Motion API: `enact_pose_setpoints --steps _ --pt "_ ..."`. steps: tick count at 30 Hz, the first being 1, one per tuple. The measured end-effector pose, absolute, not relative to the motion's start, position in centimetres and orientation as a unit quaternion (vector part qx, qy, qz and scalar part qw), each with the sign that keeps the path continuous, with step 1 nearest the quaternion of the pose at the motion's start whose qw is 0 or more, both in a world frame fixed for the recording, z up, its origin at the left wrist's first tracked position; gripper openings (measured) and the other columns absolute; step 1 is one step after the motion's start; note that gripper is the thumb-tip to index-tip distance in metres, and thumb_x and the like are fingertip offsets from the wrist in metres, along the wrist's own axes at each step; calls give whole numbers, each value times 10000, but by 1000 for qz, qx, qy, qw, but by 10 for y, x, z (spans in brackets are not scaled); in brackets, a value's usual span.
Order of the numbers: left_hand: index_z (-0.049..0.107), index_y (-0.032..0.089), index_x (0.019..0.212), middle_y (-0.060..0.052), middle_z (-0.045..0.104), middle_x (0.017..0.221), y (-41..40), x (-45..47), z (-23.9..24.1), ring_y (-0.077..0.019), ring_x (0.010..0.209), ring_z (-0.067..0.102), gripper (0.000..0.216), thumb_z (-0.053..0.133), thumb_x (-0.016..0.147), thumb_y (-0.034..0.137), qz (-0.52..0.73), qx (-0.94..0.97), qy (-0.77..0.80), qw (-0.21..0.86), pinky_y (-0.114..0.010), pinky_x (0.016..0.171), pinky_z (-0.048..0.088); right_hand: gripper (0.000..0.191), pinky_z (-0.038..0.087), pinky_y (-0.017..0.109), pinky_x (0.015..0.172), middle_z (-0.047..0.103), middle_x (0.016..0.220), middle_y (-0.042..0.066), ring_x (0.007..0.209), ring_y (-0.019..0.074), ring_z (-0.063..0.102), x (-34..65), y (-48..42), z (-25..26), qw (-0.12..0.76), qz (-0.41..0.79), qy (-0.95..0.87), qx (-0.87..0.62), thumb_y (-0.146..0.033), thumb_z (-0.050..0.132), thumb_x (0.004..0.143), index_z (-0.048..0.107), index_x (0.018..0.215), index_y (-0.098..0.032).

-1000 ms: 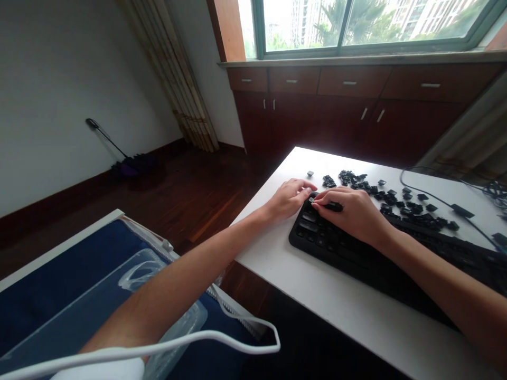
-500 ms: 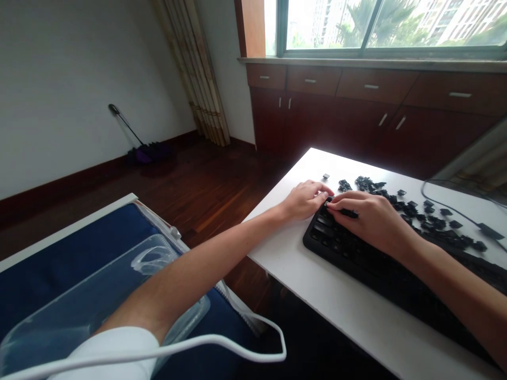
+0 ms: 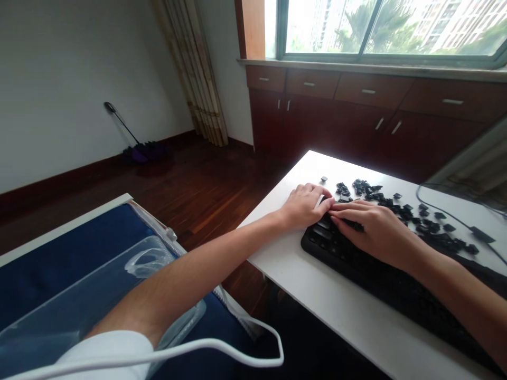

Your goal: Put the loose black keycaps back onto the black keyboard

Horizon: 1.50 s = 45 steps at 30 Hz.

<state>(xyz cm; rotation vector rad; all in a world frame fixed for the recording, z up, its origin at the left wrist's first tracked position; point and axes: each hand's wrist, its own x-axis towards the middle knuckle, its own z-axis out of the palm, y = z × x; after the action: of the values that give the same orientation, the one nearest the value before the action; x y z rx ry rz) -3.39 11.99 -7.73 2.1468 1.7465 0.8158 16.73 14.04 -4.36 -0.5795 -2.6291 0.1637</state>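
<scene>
While both your hands meet at the far left corner of the keyboard, the items stand as follows.

Item: one black keyboard (image 3: 376, 277), lying flat on the white table (image 3: 281, 258), near its front edge; left end exposed, middle partly covered by your right hand and forearm.

Item: your left hand (image 3: 304, 207), at the keyboard's corner, fingers bent forward and close together, thumb reaching toward the other hand's fingertips. Whether it pinches anything, you cannot tell from this view.

Item: your right hand (image 3: 368, 221), palm down above the keys, fingers extended and held together, tips meeting the left thumb. Any small part between the tips is hidden; a grip cannot be confirmed.

Item: loose black keycaps (image 3: 406, 212), many, scattered and heaped on the table behind the keyboard.

Item: one single keycap (image 3: 324, 179), apart from the heap, beyond your left hand.

Item: one dark cable (image 3: 434, 214), curving past the right of the keycaps, with an oblong black block (image 3: 482, 234) along it.

Item: one blue fabric piece (image 3: 79, 243) under clear plastic, beneath your left forearm, well apart from the keyboard.
</scene>
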Motion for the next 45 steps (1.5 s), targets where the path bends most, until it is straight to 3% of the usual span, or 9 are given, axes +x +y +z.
enact_pose_setpoints --steps 4,12,21,29,45 --pt "635 270 1211 -80 602 1268 119 -30 -75 -298 1201 520 357 435 978 454 267 733 611 135 -469 1068 402 270 583 429 924 734 1204 47 1045 264 711 180 132 -40 236 53 -943 -228 -256 568 939 728 1156 -272" --pt "592 372 1298 -37 564 1355 122 -27 -75 -304 1267 468 407 293 1023 402 240 749 598 155 -549 1075 345 189 570 408 853 723 1156 53 972 242 701 220 130 -33 254 34 -934 -248 -258 571 946 715 1068 -271" --pt "614 349 1284 -11 590 1352 119 -30 -74 -264 1262 483 438 260 1036 421 247 745 601 154 -478 1100 345 178 546 396 912 772 1077 38 997 243 701 171 142 -43 289 98 -916 -263 -226 609 940 749 1050 -236" --pt "637 324 1252 -12 608 1330 121 -33 -80 -244 1221 507 436 269 1037 411 269 739 597 159 -437 1103 352 107 552 361 843 791 938 40 884 234 727 153 149 -55 307 145 -894 -292 -225 674 894 780 904 -234" --pt "655 311 1229 -20 591 1342 121 -34 -73 -248 1256 490 465 250 1036 433 273 715 608 212 -434 1129 324 98 558 361 891 788 982 29 918 227 735 153 145 -54 313 142 -893 -291 -213 674 877 771 871 -222"
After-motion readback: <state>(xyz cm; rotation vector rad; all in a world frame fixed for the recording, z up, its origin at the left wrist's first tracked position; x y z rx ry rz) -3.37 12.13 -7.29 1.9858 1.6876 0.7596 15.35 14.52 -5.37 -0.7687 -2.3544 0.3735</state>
